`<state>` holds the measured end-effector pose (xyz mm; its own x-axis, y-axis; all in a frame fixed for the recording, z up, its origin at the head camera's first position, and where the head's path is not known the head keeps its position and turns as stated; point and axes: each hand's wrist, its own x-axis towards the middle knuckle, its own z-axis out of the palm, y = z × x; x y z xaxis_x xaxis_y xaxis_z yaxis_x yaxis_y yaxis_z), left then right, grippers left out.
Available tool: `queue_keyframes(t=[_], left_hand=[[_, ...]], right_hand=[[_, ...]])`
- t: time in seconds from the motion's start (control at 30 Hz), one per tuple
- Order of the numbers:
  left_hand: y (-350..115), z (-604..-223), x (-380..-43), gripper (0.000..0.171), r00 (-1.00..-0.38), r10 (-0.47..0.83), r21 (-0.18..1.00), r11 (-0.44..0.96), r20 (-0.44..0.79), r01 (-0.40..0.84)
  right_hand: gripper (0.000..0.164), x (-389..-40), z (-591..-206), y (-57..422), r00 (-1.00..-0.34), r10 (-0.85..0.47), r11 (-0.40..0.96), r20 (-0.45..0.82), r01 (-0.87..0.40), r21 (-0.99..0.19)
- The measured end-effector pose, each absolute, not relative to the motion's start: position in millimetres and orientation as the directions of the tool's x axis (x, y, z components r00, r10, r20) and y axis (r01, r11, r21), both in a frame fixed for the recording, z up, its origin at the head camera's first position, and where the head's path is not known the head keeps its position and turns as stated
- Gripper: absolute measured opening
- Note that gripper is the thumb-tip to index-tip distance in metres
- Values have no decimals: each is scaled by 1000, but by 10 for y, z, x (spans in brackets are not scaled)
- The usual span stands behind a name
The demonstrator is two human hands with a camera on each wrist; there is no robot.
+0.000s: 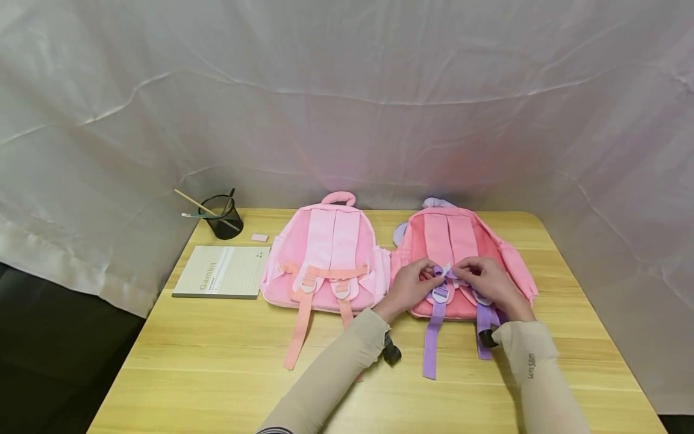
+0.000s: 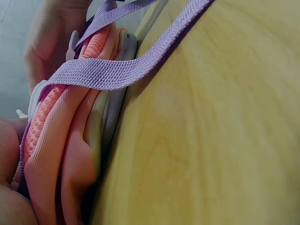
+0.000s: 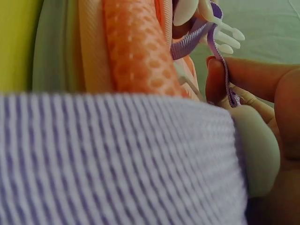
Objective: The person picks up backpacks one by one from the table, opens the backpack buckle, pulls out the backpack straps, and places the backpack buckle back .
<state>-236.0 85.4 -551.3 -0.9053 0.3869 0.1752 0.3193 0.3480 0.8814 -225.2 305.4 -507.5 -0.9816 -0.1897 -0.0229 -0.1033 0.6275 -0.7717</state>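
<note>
A coral pink backpack [image 1: 450, 235] lies with its shoulder straps facing up. Over its lower half, my left hand [image 1: 411, 284] and right hand [image 1: 490, 282] meet, fingertips close together. Both pinch a narrow purple strap [image 3: 226, 77]. On it is a white pronged buckle piece [image 3: 229, 37], small in the head view and with its prongs bare in the right wrist view. Purple webbing tails [image 1: 432, 343] hang from white sliders [image 1: 440, 294] onto the table. My left fingers [image 2: 11, 173] are partly cut off in the left wrist view.
A light pink backpack [image 1: 333, 241] with peach straps lies left of the coral one. Further left are a notebook [image 1: 217, 274], an eraser [image 1: 259, 237] and a black mesh cup [image 1: 225, 226] holding pencils. Grey curtains [image 1: 379, 120] surround the wooden table [image 1: 190, 374].
</note>
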Motion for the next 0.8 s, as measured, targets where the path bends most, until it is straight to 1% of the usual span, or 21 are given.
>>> queue_keyframes(t=[0.23,0.53,0.7,0.8], left_hand=[[850,-5503,-2353,15,-908,383,874,368,169,318],[850,-5486,-2333,15,-913,372,870,380,168,315],[856,-5485,-2340,14,-914,372,875,373,162,307],[858,-5484,-2344,14,-915,371,880,366,161,304]], right_hand=[[26,-2266,-5118,3002,-984,-177,623,-13,-102,-776],[38,-2201,-5040,3063,-981,-189,620,-43,-85,-780],[37,-2191,-5023,3124,-971,-234,620,-56,-105,-777],[33,-2204,-5040,3140,-968,-246,625,-47,-121,-771]])
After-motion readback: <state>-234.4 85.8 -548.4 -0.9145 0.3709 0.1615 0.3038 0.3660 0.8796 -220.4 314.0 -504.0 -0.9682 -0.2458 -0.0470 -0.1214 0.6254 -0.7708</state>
